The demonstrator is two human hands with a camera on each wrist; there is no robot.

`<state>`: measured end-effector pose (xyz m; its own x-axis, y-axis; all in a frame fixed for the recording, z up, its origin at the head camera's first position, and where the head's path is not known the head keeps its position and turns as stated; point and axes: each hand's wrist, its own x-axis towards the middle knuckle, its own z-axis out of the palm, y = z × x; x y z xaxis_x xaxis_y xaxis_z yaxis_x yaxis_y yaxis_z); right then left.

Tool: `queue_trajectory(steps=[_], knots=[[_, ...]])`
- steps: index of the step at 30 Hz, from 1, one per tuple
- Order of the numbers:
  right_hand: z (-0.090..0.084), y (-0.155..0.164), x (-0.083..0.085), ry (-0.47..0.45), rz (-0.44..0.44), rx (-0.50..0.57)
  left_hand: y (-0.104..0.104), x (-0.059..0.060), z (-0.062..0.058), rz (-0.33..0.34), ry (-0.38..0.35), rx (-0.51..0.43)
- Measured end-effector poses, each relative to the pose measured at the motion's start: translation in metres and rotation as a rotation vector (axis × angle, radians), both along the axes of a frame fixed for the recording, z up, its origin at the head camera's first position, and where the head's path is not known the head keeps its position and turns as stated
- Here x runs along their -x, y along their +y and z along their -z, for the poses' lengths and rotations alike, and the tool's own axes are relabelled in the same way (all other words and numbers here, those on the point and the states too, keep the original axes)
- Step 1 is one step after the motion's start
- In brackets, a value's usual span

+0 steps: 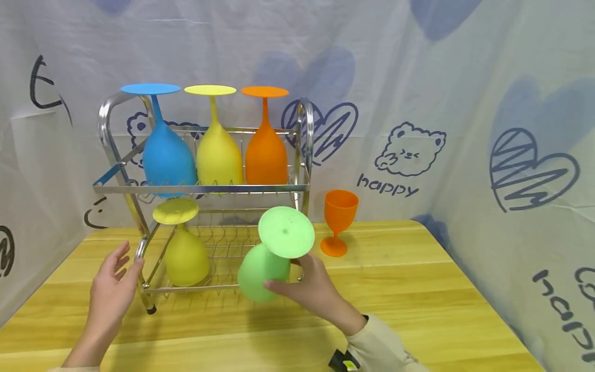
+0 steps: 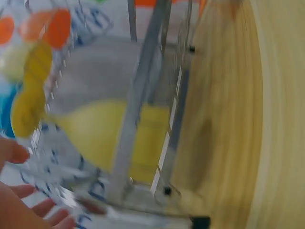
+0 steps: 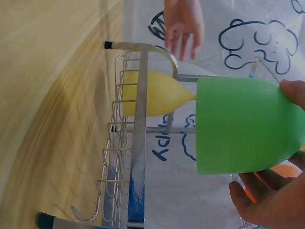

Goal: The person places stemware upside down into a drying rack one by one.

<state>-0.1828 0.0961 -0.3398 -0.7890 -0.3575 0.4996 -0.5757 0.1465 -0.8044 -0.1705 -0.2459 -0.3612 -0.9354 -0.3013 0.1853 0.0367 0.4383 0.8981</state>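
Note:
My right hand (image 1: 311, 289) grips a green goblet (image 1: 262, 274) round its bowl. The goblet is upside down and tilted, its foot toward me, in front of the lower shelf's right part. In the right wrist view the goblet's bowl (image 3: 238, 126) shows its rim edge facing the shelf side, thumb on one side and fingers on the other. My left hand (image 1: 111, 289) is beside the rack's left front leg, fingers spread and holding nothing. On the lower shelf at left, a yellow goblet (image 1: 186, 261) stands upside down. The two-tier metal rack (image 1: 200, 189) stands on the table.
Along the upper shelf, a blue goblet (image 1: 168, 155), another yellow goblet (image 1: 218, 155) and an orange goblet (image 1: 266, 155) stand upside down. Right of the rack an upright orange goblet (image 1: 341, 212) is on the wooden table (image 1: 409, 299). A printed white curtain (image 1: 395, 77) hangs behind.

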Motion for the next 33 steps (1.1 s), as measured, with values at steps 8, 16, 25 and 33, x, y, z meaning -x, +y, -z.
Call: queue_trajectory(steps=[8, 16, 25, 33], knots=[[0.002, -0.024, 0.015, 0.080, -0.025, -0.057, -0.035, 0.016, 0.023, 0.126, -0.097, -0.206], [0.007, -0.046, 0.029, -0.013, 0.044, -0.132, -0.040, 0.016, 0.027, 0.161, 0.019, -0.398], [0.012, -0.073, 0.045, -0.106, 0.101, -0.215, -0.034, 0.015, 0.026, 0.055, 0.023, -0.103], [0.016, -0.092, 0.058, -0.159, 0.130, -0.250, -0.032, 0.015, 0.026, 0.040, 0.004, -0.095]])
